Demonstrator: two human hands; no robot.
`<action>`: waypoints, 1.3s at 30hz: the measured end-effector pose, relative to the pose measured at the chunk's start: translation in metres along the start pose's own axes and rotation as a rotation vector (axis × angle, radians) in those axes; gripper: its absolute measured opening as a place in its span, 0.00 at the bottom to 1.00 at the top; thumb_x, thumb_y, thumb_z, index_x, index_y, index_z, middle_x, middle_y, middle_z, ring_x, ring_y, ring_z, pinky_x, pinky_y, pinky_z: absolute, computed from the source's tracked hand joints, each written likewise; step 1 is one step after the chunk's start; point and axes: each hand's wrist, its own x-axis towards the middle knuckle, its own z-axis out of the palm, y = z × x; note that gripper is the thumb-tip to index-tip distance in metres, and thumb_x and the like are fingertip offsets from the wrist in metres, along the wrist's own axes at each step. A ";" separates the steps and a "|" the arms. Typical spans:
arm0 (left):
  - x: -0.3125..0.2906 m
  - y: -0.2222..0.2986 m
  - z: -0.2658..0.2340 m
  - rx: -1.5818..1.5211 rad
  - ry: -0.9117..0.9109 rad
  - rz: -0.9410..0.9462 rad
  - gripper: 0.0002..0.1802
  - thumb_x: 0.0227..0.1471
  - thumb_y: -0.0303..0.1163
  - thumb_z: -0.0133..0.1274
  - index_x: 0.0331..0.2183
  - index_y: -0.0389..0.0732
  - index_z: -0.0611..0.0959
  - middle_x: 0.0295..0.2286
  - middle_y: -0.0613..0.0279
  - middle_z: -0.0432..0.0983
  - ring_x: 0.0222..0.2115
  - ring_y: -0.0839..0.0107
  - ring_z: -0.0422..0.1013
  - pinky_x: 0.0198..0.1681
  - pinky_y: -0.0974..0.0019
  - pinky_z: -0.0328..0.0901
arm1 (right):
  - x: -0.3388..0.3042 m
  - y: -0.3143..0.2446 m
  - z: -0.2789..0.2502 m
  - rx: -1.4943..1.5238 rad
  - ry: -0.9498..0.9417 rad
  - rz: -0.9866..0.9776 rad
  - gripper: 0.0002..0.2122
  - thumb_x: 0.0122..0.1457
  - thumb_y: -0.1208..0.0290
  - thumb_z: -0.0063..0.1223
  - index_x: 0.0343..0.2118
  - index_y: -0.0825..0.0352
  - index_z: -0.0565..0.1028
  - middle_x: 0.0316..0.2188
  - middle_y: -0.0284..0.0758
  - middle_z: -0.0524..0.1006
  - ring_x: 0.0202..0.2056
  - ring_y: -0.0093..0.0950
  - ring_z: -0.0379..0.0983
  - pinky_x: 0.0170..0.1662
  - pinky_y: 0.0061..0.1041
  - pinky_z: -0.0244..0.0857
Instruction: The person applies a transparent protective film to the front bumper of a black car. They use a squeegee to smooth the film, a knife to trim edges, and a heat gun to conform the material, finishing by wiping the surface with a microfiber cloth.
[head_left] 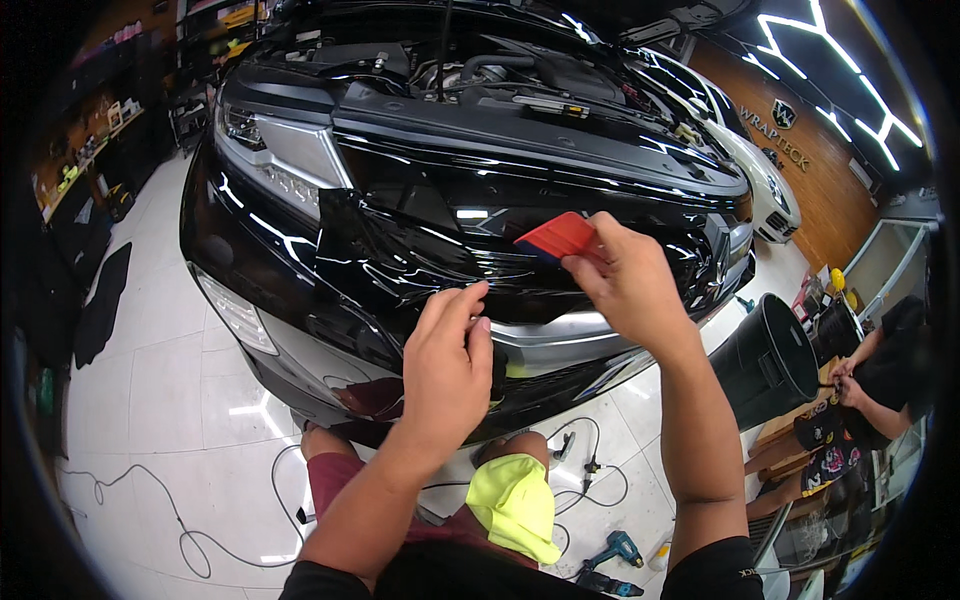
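Between the thumb and fingers of my right hand [632, 280] is a flat red squeegee [556, 237] with a dark edge. It is held up in front of the glossy black grille area of a car. My left hand [447, 365] is lower and to the left, fingers extended and thumb apart, with nothing visible in it. Just beyond those fingers, loose, wrinkled glossy black film [365, 250] drapes over the car's front beside the headlight [283, 160]. Whether the left fingertips touch the film I cannot tell. Below the hands runs a silver trim strip [550, 332].
The hood is raised over the engine bay [480, 75]. A yellow-green cloth [515, 505] lies across my leg. Cables and a teal cordless drill [615, 552] are on the tiled floor. At the right stand a black bin [765, 360] and another person [870, 390]; a white car [750, 165] is behind.
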 end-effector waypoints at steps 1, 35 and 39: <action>0.002 -0.002 -0.004 0.160 -0.011 0.099 0.21 0.55 0.17 0.52 0.52 0.31 0.76 0.44 0.49 0.74 0.46 0.57 0.73 0.50 0.63 0.68 | -0.001 0.002 0.000 0.052 0.018 0.031 0.09 0.56 0.72 0.59 0.33 0.68 0.70 0.24 0.45 0.77 0.29 0.46 0.76 0.33 0.39 0.68; 0.072 -0.005 -0.111 1.104 -0.375 1.039 0.19 0.41 0.26 0.54 0.40 0.32 0.80 0.26 0.60 0.67 0.28 0.66 0.66 0.28 0.65 0.64 | -0.027 -0.014 -0.002 0.480 0.099 0.238 0.12 0.62 0.66 0.56 0.39 0.72 0.73 0.25 0.38 0.79 0.26 0.25 0.76 0.30 0.22 0.69; 0.067 -0.015 -0.113 1.012 -0.403 0.977 0.19 0.41 0.28 0.54 0.39 0.31 0.81 0.27 0.58 0.69 0.29 0.63 0.69 0.30 0.64 0.66 | -0.085 -0.034 0.054 1.148 -0.093 0.354 0.26 0.70 0.50 0.37 0.54 0.73 0.71 0.23 0.34 0.76 0.19 0.19 0.68 0.22 0.17 0.60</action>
